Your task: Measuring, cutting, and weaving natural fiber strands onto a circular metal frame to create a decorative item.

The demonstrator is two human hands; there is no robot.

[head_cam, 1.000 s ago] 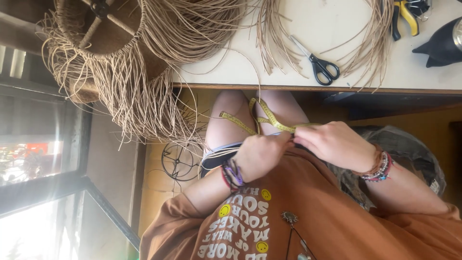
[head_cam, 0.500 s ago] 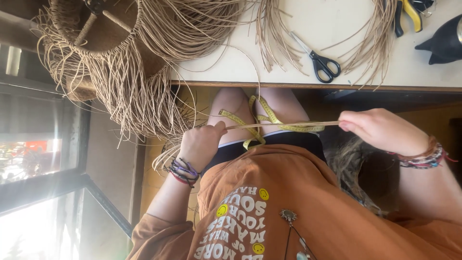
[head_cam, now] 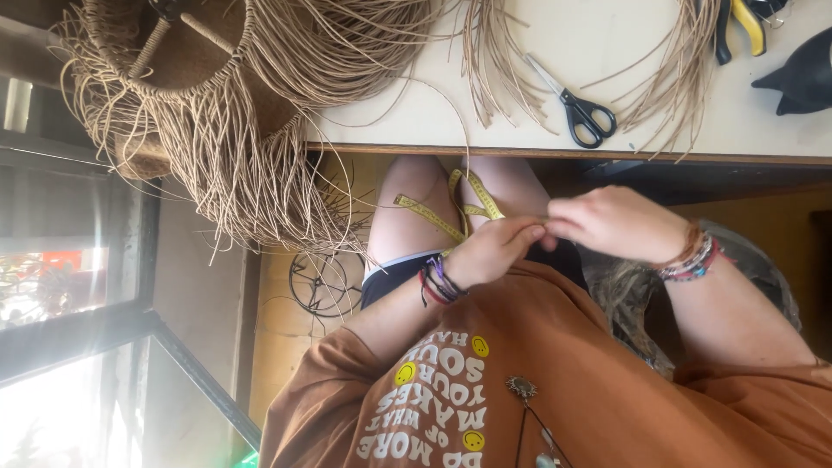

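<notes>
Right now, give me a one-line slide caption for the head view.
Left hand and right hand meet fingertip to fingertip over a yellow measuring tape on the lap, below the table.

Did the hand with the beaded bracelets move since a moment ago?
Yes. The right hand with beaded bracelets moved inward, from past the black-handled scissors on the table to beneath them, meeting the left hand at the yellow measuring tape.

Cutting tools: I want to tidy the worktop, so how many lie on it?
2: black-handled steel scissors lie mid-table among loose strands; yellow-handled pliers lie at the table's far right, partly cut off by the frame. More may hide under the fibre bundles.
</notes>
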